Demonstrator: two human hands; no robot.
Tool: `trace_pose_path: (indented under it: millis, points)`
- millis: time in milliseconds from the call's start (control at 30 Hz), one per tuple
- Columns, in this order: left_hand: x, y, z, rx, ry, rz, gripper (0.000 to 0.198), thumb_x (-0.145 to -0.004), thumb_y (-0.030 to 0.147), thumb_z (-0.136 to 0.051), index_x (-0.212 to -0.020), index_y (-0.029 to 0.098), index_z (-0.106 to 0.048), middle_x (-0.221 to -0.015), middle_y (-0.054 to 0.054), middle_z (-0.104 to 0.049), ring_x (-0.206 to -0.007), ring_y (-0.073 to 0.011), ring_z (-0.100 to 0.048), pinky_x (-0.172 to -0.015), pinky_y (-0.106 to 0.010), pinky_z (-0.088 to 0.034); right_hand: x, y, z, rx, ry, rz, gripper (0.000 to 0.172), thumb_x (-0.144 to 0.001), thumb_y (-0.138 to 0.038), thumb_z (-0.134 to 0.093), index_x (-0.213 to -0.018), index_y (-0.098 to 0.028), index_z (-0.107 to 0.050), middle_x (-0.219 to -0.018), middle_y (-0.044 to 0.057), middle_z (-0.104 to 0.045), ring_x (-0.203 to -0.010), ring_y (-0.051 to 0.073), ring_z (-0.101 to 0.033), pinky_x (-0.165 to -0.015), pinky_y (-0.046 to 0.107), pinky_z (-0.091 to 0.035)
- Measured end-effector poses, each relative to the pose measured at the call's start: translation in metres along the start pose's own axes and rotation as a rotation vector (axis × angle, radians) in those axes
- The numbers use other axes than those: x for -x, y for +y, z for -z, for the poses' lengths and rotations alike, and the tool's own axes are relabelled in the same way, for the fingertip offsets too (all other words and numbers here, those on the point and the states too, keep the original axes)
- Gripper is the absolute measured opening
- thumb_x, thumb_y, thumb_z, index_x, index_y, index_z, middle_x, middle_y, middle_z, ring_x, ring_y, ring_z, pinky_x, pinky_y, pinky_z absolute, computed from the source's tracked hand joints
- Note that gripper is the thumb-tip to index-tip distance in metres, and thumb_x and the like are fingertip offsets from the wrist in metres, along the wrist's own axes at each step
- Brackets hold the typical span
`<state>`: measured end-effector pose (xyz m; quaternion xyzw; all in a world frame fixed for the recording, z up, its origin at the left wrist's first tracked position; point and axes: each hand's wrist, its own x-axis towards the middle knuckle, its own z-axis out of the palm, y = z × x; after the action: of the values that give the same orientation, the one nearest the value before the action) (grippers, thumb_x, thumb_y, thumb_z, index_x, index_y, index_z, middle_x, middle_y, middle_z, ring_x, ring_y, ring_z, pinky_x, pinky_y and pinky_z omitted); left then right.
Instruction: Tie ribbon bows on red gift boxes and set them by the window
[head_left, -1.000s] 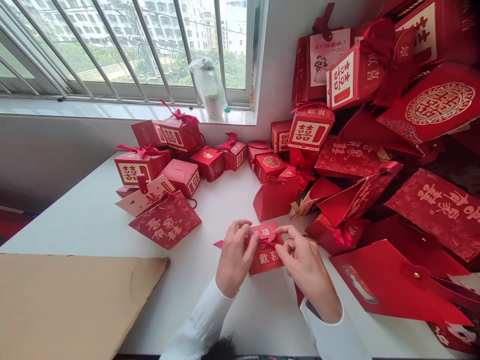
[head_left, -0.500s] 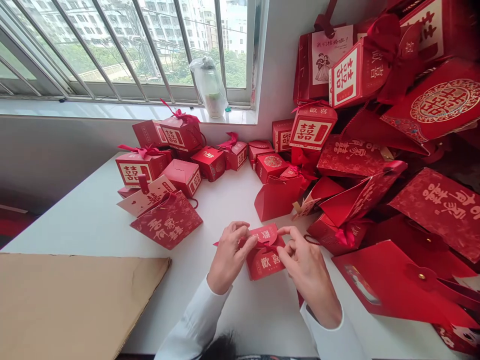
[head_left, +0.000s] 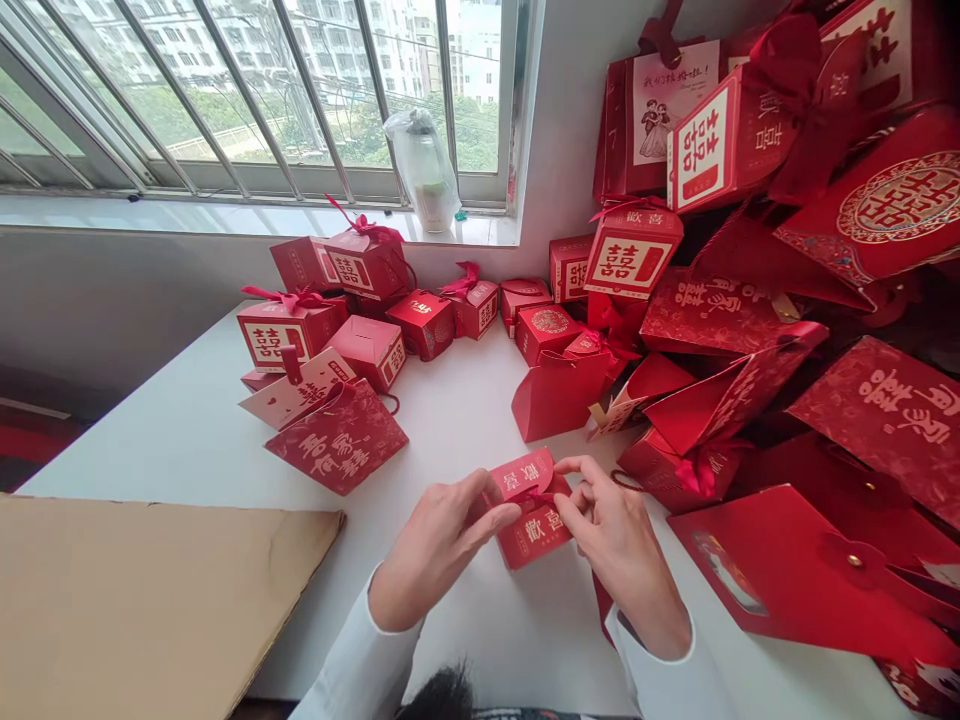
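Table (head_left: pixel 465 420) of plain white runs from the near edge to the wall under a window (head_left: pixel 247 90). A small red box (head_left: pixel 541 530) with gold characters stands on it near the middle, close to the person, between both hands. Its rounded top flap (head_left: pixel 525 470) tilts up toward the far side.

The left hand (head_left: pixel 435 545) comes in from the near left. Its thumb and forefinger are stretched out and pinched against the box's upper left corner, and the other fingers are curled loosely under. The right hand (head_left: pixel 619 545) is on the box's right side. Its thumb and forefinger are closed on a thin red ribbon (head_left: pixel 541 496) that crosses the top of the box. Both wrists are in white sleeves.

A brown sheet of cardboard (head_left: pixel 150 600) lies flat at the near left, well apart from the box. Farther off on the left is a cluster of red gift boxes (head_left: pixel 360 300), some tied with bows, with a flat red bag (head_left: pixel 337 445) lying in front of them. A tall heap of red bags (head_left: pixel 787 330) fills the right side and comes just beside the right hand. On the window sill stands a bottle wrapped in clear plastic (head_left: pixel 426 165).
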<state>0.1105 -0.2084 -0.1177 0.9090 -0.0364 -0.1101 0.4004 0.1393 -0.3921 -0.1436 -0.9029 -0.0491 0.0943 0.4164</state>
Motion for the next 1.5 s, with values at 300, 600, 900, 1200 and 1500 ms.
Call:
trace_pose_path:
  millis: [300, 600, 900, 1200, 1500]
  points:
    - [-0.010, -0.003, 0.002, 0.132, -0.102, 0.025, 0.033, -0.088, 0.037, -0.043, -0.062, 0.018, -0.051, -0.052, 0.005, -0.031, -0.044, -0.0081, -0.031, -0.046, -0.020, -0.027, 0.001, 0.001, 0.000, -0.008, -0.019, -0.009, 0.018, -0.082, -0.026, -0.044, -0.097, -0.026, -0.053, -0.052, -0.009, -0.046, -0.046, 0.013, -0.049, -0.050, 0.022, -0.035]
    - [-0.008, -0.010, 0.009, 0.044, -0.103, -0.022, 0.035, -0.087, 0.034, -0.045, -0.067, 0.017, -0.069, -0.069, 0.000, -0.064, -0.065, -0.0123, -0.050, -0.061, -0.020, -0.036, 0.003, 0.001, -0.001, 0.004, -0.012, -0.010, 0.021, -0.079, -0.023, -0.044, -0.098, -0.027, -0.053, -0.052, -0.009, -0.045, -0.046, 0.013, -0.045, -0.048, 0.021, -0.032]
    - [-0.013, -0.016, 0.008, 0.035, -0.117, 0.066, 0.032, -0.083, 0.028, -0.043, -0.064, 0.015, -0.066, -0.065, 0.001, -0.060, -0.064, -0.0115, -0.049, -0.061, -0.020, -0.034, 0.002, -0.002, -0.001, 0.065, -0.025, -0.045, 0.025, -0.078, -0.021, -0.044, -0.100, -0.028, -0.052, -0.050, -0.009, -0.044, -0.049, 0.014, -0.045, -0.050, 0.022, -0.031]
    - [-0.011, -0.025, 0.008, 0.115, -0.189, 0.077, 0.039, -0.086, 0.038, -0.043, -0.067, 0.013, -0.066, -0.069, -0.001, -0.062, -0.064, -0.0119, -0.051, -0.058, -0.020, -0.036, 0.003, -0.001, -0.002, 0.071, -0.022, -0.062, 0.027, -0.076, -0.020, -0.044, -0.101, -0.029, -0.052, -0.048, -0.010, -0.043, -0.046, 0.014, -0.046, -0.048, 0.022, -0.030]
    - [-0.004, -0.029, 0.020, 0.146, -0.218, 0.070, 0.038, -0.088, 0.040, -0.044, -0.070, 0.013, -0.063, -0.063, 0.001, -0.054, -0.054, -0.0083, -0.044, -0.051, -0.018, -0.032, 0.003, 0.002, -0.002, 0.046, -0.028, -0.087, 0.027, -0.075, -0.022, -0.044, -0.100, -0.028, -0.051, -0.049, -0.009, -0.045, -0.046, 0.014, -0.048, -0.045, 0.020, -0.031]
